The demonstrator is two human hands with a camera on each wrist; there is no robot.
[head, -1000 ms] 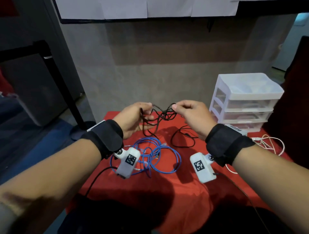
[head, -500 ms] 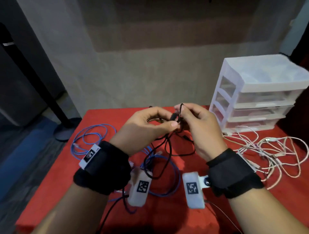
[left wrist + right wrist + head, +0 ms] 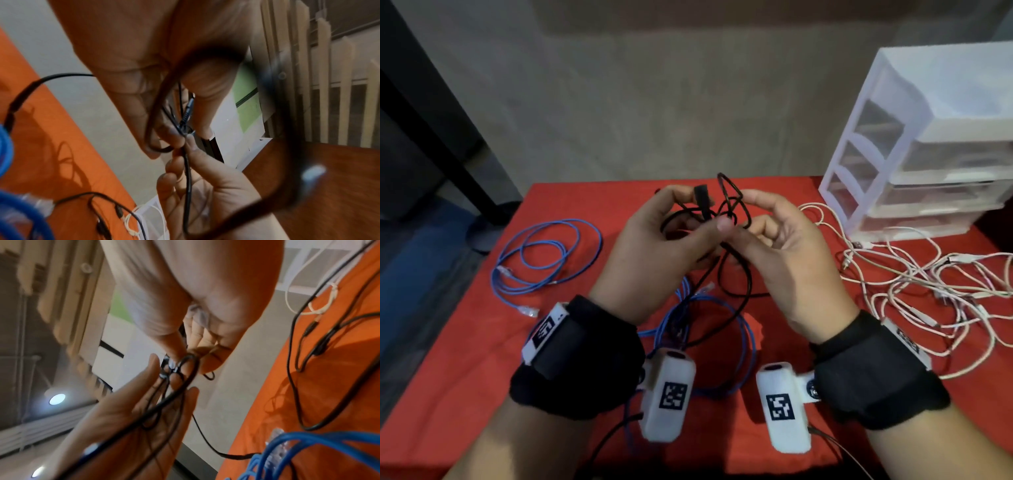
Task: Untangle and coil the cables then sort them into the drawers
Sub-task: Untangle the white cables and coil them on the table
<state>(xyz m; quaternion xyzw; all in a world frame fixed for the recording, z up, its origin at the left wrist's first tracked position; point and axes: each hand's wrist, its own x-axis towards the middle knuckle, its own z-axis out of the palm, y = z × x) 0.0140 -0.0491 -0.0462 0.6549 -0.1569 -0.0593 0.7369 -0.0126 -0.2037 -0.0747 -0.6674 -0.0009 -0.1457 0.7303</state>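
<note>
A tangled black cable (image 3: 748,281) hangs over the red table (image 3: 465,342) between my hands. My left hand (image 3: 709,210) pinches it just below its black plug (image 3: 702,199), which sticks up between thumb and fingers. My right hand (image 3: 745,219) pinches a loop of the same knot, close against the left. In the left wrist view the black cable (image 3: 187,178) runs down across the right palm. In the right wrist view its loops (image 3: 180,394) cross the left hand's fingers. The cable's lower part trails onto the cloth.
A coiled blue cable (image 3: 551,282) lies at the left, and another blue cable (image 3: 746,329) lies under my wrists. A tangle of white cables (image 3: 928,291) spreads at the right. The white three-drawer unit (image 3: 945,137) stands at the back right corner.
My hands have come together from apart and now work on one knot of the black cable. The plug now stands up in my left fingers. The view has tipped down toward the table.
</note>
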